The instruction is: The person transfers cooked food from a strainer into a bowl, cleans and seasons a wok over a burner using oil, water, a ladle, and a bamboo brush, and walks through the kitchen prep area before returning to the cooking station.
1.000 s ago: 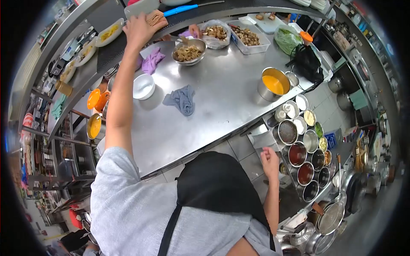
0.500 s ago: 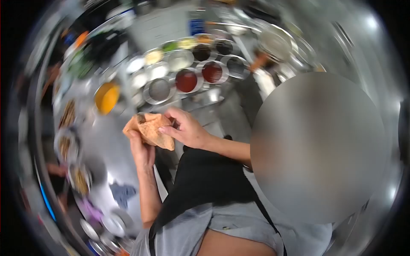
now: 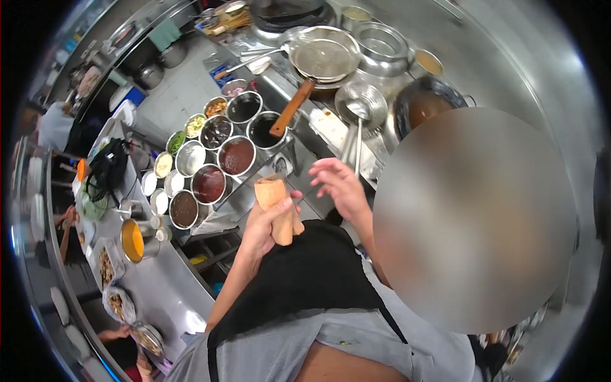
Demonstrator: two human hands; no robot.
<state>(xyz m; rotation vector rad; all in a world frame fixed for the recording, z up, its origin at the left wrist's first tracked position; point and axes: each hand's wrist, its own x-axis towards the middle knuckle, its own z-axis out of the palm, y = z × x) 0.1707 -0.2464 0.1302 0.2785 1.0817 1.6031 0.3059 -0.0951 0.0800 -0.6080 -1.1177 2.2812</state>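
A folded orange cloth (image 3: 272,194) is gripped in my left hand (image 3: 258,228), in front of the black apron, with its lower corners hanging down. My left thumb lies across the front of it. To the right of the cloth and apart from it is my right hand (image 3: 342,190), raised with its fingers spread and nothing in them. Just beyond the left hand stand round metal pots, among them one of dark red sauce (image 3: 209,183) and one of brown sauce (image 3: 184,209).
A strainer (image 3: 324,57) lies over a wok ahead, its wooden handle (image 3: 294,107) pointing toward me. A perforated ladle (image 3: 361,108) rests on the stove at right. On the left, a steel counter (image 3: 175,280) holds a pot of yellow liquid (image 3: 132,240). Co-workers' hands show farther left.
My right hand has let go of the cloth and moved right, opening. The left hand keeps the cloth, now folded narrower. The view has turned toward the stove.
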